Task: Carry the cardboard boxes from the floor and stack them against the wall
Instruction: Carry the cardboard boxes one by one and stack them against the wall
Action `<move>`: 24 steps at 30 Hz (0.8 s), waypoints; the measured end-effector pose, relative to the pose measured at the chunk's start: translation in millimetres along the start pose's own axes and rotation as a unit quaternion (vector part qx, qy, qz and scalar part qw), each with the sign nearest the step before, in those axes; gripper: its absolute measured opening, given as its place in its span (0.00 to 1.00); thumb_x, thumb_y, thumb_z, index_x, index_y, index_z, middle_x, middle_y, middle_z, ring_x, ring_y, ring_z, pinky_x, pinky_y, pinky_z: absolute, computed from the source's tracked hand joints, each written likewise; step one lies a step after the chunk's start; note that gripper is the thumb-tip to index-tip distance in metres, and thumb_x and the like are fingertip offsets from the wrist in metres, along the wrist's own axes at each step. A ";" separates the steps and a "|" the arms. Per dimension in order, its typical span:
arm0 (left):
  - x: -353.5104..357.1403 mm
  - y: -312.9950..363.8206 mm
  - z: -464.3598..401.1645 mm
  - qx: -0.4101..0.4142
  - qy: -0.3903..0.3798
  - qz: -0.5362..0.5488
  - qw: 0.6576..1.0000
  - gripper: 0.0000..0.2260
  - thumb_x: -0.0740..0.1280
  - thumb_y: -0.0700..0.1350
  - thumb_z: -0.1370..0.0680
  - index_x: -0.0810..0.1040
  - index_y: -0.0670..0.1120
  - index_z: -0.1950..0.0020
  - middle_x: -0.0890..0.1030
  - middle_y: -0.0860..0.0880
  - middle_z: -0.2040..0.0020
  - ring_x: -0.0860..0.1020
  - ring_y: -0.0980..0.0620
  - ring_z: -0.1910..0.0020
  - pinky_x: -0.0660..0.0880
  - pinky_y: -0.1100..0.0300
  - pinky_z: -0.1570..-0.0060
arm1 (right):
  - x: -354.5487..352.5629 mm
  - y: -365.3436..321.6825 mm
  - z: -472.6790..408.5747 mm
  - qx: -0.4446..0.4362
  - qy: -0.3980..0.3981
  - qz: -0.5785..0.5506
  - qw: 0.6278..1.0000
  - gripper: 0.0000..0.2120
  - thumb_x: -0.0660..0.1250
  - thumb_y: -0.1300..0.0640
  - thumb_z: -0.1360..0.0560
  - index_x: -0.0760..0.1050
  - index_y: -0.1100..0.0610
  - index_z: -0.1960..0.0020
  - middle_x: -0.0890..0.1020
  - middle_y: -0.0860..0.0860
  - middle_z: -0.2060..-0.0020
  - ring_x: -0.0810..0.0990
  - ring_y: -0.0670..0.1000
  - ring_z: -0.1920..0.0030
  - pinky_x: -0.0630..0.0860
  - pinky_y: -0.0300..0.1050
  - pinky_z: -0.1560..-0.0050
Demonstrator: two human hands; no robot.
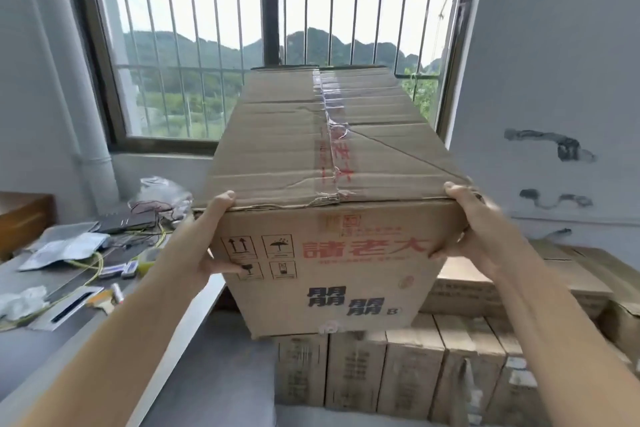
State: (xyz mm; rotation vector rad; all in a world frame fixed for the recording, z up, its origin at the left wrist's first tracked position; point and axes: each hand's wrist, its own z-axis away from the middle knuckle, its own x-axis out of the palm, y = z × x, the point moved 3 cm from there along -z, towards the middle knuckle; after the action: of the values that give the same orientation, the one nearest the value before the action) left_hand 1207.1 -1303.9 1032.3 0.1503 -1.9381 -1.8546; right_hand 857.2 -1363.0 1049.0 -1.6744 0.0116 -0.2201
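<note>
Head view: a messy table [41, 350] sits at the left, under a barred window [194, 45]. The left hand [211, 253] and right hand [474, 229] grip the near corners of a big box [329, 163], held up between them, above stacked boxes [450, 367] by the wall [554, 45].

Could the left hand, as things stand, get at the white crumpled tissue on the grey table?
Probably not yet. The left hand grips the near left corner of the large taped brown cardboard box, sharing its load with the right hand. The white crumpled tissue lies unobstructed on the grey table.
</note>
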 end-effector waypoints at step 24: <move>174.7 -43.4 -414.2 -0.017 -0.061 -0.006 0.998 0.19 0.70 0.55 0.29 0.75 0.47 0.42 0.78 0.43 0.49 0.78 0.42 0.48 0.79 0.46 0.68 | 42.5 73.4 -424.1 -0.011 0.023 -0.015 1.000 0.24 0.67 0.46 0.26 0.69 0.49 0.31 0.74 0.55 0.41 0.80 0.58 0.50 0.80 0.64 0.65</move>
State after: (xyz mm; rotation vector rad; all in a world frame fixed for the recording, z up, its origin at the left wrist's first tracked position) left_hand 1203.0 -1755.5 1030.3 0.0388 -1.9873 -1.9440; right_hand 843.7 -1794.6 1024.4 -1.6915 0.0234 -0.2817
